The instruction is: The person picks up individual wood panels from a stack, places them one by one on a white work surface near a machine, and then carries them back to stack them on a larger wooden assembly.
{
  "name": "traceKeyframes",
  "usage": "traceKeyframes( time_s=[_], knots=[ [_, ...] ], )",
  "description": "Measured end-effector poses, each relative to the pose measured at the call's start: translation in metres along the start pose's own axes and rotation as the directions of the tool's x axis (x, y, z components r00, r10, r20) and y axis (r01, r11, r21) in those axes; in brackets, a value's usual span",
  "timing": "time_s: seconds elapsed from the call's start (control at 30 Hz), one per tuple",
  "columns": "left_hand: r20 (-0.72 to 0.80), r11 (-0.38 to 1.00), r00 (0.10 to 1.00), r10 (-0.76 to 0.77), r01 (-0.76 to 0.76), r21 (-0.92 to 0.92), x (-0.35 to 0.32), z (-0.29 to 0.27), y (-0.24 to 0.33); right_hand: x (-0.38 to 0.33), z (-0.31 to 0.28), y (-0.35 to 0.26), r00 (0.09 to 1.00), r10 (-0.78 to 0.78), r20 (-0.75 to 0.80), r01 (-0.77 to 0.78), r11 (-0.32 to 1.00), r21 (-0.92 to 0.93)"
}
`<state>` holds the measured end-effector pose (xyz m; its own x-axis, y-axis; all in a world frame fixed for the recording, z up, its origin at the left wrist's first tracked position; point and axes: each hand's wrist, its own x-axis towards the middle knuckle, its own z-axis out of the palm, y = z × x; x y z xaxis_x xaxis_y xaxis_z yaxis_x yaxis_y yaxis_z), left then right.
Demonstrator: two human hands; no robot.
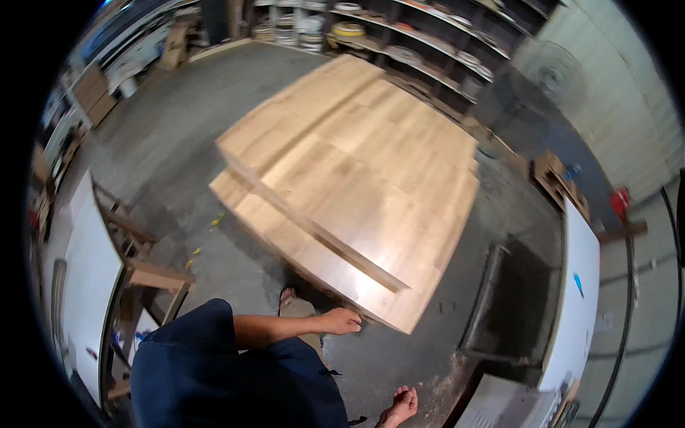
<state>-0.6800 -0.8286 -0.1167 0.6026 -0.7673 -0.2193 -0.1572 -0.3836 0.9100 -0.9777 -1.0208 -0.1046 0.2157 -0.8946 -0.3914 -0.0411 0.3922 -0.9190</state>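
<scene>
A stack of pale wooden panels (364,157) fills the middle of the view, its boards offset from one another and showing plank-like grain. Along its near edge a lower panel (314,250) juts out beneath the upper one. My left hand (341,321) is closed at the stack's near lower edge, by the corner closest to me; its grip is partly hidden. To the right of my body, my right hand (404,406) hangs low over the floor, fingers loosely bent and slightly apart, with nothing seen in it.
White-topped workbenches stand at left (89,285) and right (574,292). Shelves (428,43) with rolls of edging line the back. A standing fan (549,71) is at back right. A dark metal frame (506,307) sits near the right bench. Grey floor (164,128) surrounds the stack.
</scene>
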Motion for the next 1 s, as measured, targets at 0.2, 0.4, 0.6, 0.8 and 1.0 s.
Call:
traceKeyframes(
  time_s=[0.2,0.4,0.6,0.8,1.0],
  knots=[
    [0.276,0.982,0.944,-0.180,0.156,0.108,0.049,0.054,0.057,0.025,-0.063,-0.058,0.966,0.043,-0.254,-0.040,0.999,0.017],
    [0.355,0.961,0.894,-0.274,0.266,0.071,0.098,0.153,0.064,0.093,-0.090,-0.101,0.965,0.015,-0.262,0.010,0.996,0.092],
    [0.430,0.939,0.858,-0.280,0.338,-0.062,0.222,0.229,0.084,0.208,-0.135,-0.148,0.968,0.003,-0.252,0.000,1.000,0.014],
    [0.402,0.974,0.908,-0.114,0.182,-0.136,0.367,0.288,0.198,0.322,-0.188,-0.255,0.916,-0.074,-0.394,0.129,0.985,0.116],
    [0.457,0.998,0.887,0.061,-0.057,-0.024,0.454,0.346,0.310,0.444,-0.237,-0.345,0.879,-0.081,-0.469,0.242,0.924,0.296]
  ],
)
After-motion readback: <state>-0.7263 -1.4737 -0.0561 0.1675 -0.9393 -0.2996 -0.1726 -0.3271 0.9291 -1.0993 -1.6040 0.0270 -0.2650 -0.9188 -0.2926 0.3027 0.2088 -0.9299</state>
